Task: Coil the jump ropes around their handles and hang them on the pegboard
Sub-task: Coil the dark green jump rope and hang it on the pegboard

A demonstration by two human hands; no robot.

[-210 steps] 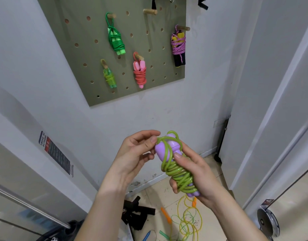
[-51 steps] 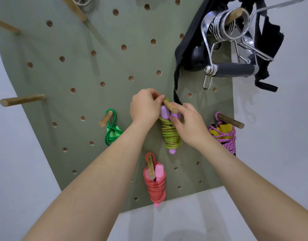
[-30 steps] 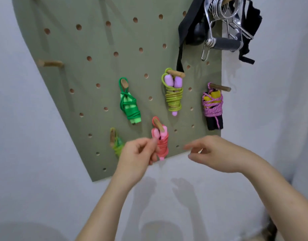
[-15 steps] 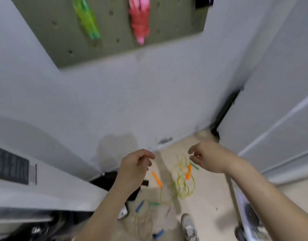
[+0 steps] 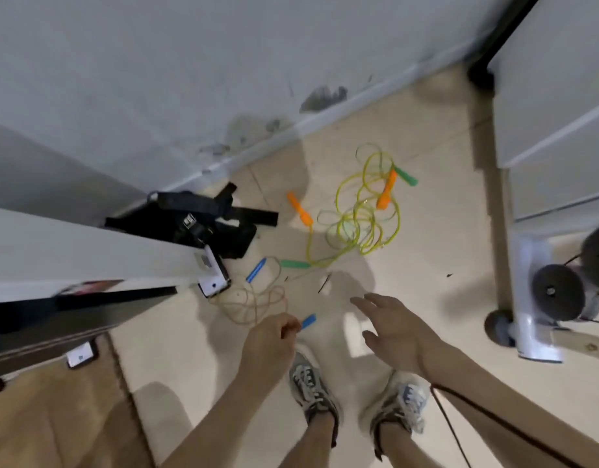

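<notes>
Three loose jump ropes lie tangled on the tiled floor. A yellow rope [image 5: 359,217] with orange handles [image 5: 300,211] sits farthest out, mixed with a rope with green handles [image 5: 294,264]. Nearer me lies a pale tan cord [image 5: 254,302] with blue handles [image 5: 256,270]; its second blue handle sits just past my left fingers. My left hand [image 5: 271,339] hangs above it, loosely curled and holding nothing. My right hand [image 5: 392,329] is spread flat, fingers pointing at the floor ropes. The pegboard is out of view.
A pile of black straps [image 5: 203,217] lies by the wall base. A white unit [image 5: 72,251] juts in from the left. A white stand with dark weight plates [image 5: 558,292] is at the right. My shoes [image 5: 313,386] stand just below my hands.
I hung the green coil with purple handles on a peg and let go. My view has dropped from the pegboard to the floor, and both empty hands have lowered toward the loose ropes.
</notes>
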